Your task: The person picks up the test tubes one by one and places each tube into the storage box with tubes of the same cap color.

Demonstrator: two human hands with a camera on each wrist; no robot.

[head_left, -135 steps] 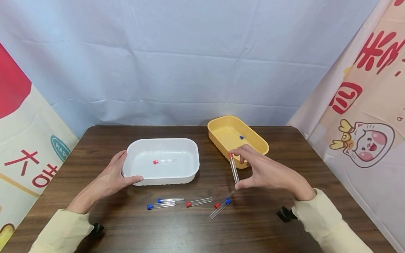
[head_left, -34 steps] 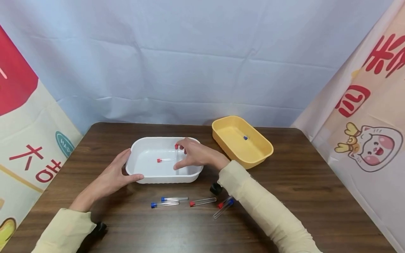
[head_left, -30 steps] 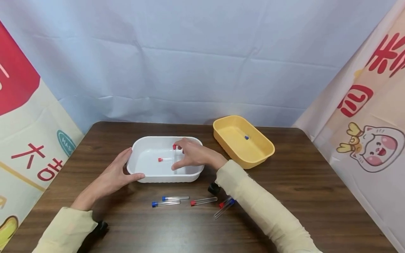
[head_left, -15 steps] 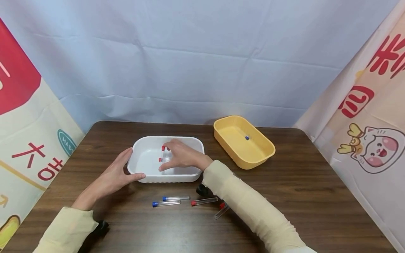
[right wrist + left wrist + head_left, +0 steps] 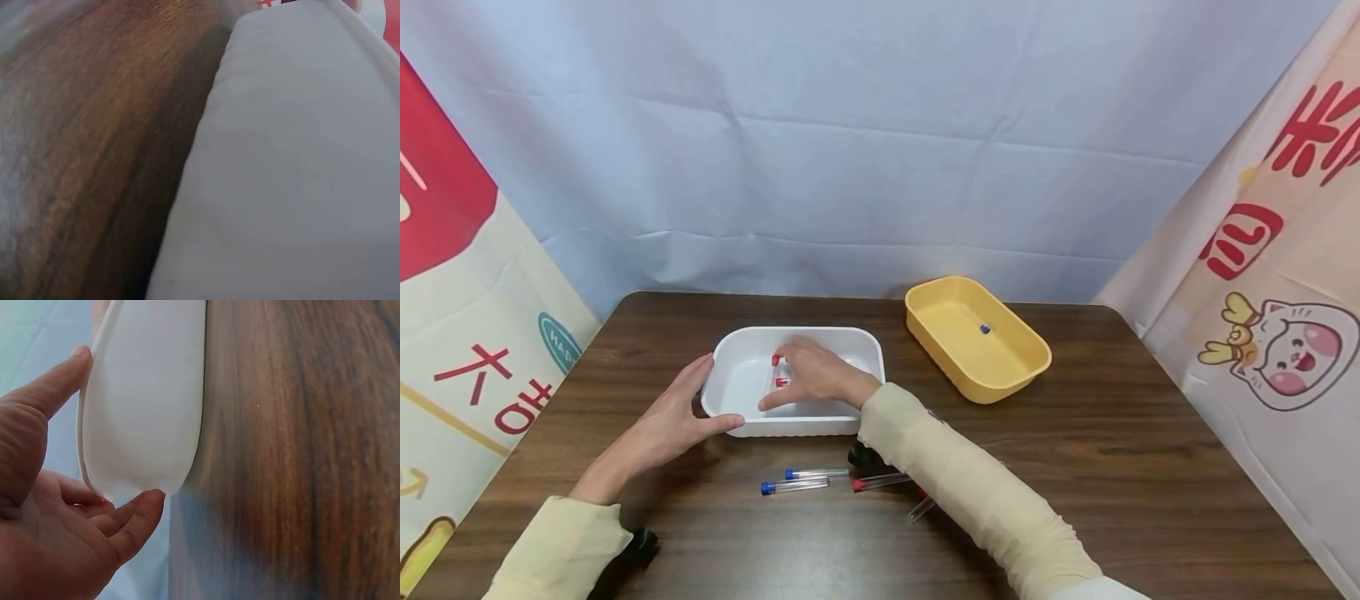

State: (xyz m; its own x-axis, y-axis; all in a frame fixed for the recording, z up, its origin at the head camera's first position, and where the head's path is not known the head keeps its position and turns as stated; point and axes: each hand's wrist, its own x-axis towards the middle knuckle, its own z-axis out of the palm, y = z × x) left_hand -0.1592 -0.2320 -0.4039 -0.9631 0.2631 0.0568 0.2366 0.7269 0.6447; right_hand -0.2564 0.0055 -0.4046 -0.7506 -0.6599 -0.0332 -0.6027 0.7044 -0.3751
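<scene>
My left hand (image 5: 666, 417) holds the left end of a white plastic basin (image 5: 797, 427). In the left wrist view, its thumb lies at the rim and its fingertips touch the basin's end wall (image 5: 144, 412). Reaching inside the basin, my right hand (image 5: 820, 373) pinches a red-capped test tube (image 5: 775, 361) between thumb and fingers, cap pointing away. A second red-capped test tube (image 5: 783, 382) lies on the basin floor, mostly covered by that hand. The right wrist view shows the basin's outer wall (image 5: 269, 144), which hides the right hand's work.
On the table in front lie two blue-capped test tubes (image 5: 795, 486) and a red-capped one (image 5: 878, 482). More tubes (image 5: 921, 510) are partly covered by the right sleeve. A yellow basin (image 5: 981, 387) at the back right holds a blue-capped test tube (image 5: 985, 329).
My right hand has brought the red-capped test tube from beside the yellow basin into the white basin, then shifted left and lower inside it. The left hand keeps its hold on the basin.
</scene>
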